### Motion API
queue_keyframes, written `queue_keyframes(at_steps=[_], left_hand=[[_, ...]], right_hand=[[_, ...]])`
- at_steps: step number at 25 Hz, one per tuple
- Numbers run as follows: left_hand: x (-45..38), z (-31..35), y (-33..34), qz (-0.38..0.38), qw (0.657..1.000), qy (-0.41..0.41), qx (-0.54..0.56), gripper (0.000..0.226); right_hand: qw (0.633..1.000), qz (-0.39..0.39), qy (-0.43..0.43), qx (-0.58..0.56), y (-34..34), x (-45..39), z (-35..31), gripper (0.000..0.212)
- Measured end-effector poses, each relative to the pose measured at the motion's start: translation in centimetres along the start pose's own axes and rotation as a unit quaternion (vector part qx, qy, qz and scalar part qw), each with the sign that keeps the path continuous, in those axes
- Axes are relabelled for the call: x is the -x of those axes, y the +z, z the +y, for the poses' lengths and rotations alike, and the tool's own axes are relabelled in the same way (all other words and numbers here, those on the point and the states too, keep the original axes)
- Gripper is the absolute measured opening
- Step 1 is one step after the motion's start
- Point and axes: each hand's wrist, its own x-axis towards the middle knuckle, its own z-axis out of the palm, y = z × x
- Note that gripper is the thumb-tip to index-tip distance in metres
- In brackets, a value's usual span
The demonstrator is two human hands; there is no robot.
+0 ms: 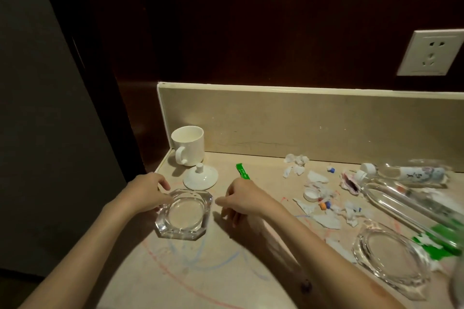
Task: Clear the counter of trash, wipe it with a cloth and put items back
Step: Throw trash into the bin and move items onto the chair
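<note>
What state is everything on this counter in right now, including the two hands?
Mug: upright, uncovered.
Mug lid: off, lying on the counter.
Octagonal glass ashtray: upright, empty.
Round glass ashtray: empty, flat on the counter.
Plastic bottles: lying on their sides.
Paper scraps: scattered.
Counter: scribbled with crayon.
Left hand: touching the octagonal ashtray's rim.
Right hand: loosely curled, holding nothing.

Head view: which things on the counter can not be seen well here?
- Right glass ashtray: blurred near the right edge.
- Plastic bottles: cut off by the right edge; label unreadable.
- Green packet: its near end is hidden by the right hand.
- Small caps: too small to identify.
</note>
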Motion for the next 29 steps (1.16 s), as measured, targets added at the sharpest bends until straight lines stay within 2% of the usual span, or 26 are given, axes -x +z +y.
queue_keyframes(at_steps=[2, 5, 9, 14, 18, 20, 25, 29], left_hand=[[-0.3, 1.7, -0.9, 0.044, 0.999, 0.017, 0.0, 0.024], [-0.7, 6.0, -0.9, 0.088, 0.991, 0.097, 0.03, 0.017], [-1.7, 12.5, 2.5, 0.031, 0.978, 0.202, 0.026, 0.019], [-4.3, 17.1, 7.8, -0.053, 0.969, 0.239, -0.038, 0.062], [-5.4, 18.5, 10.5, -0.078, 0.963, 0.229, -0.121, 0.049], [-5.3, 18.8, 11.5, -0.074, 0.96, 0.236, -0.132, 0.049], [-3.2, 20.9, 12.3, -0.111, 0.943, 0.312, -0.014, 0.056], [-2.7, 21.4, 11.7, -0.119, 0.934, 0.334, 0.048, 0.057]], right_hand=[[0.999, 0.051, 0.011, -0.01, -3.4, 1.2, 1.8, 0.026], [0.987, 0.156, 0.045, 0.02, -8.7, 3.6, 5.4, 0.021], [0.962, 0.253, 0.093, 0.042, -12.8, 6.8, 10.4, 0.018], [0.954, 0.285, 0.095, 0.004, -14.3, 10.6, 14.2, 0.007], [0.951, 0.298, 0.081, 0.026, -14.9, 11.5, 15.7, 0.016], [0.949, 0.302, 0.081, 0.034, -15.0, 11.4, 16.0, 0.021], [0.927, 0.348, 0.111, 0.084, -15.4, 10.1, 16.0, 0.028], [0.93, 0.334, 0.094, 0.12, -14.5, 8.8, 15.6, 0.036]])
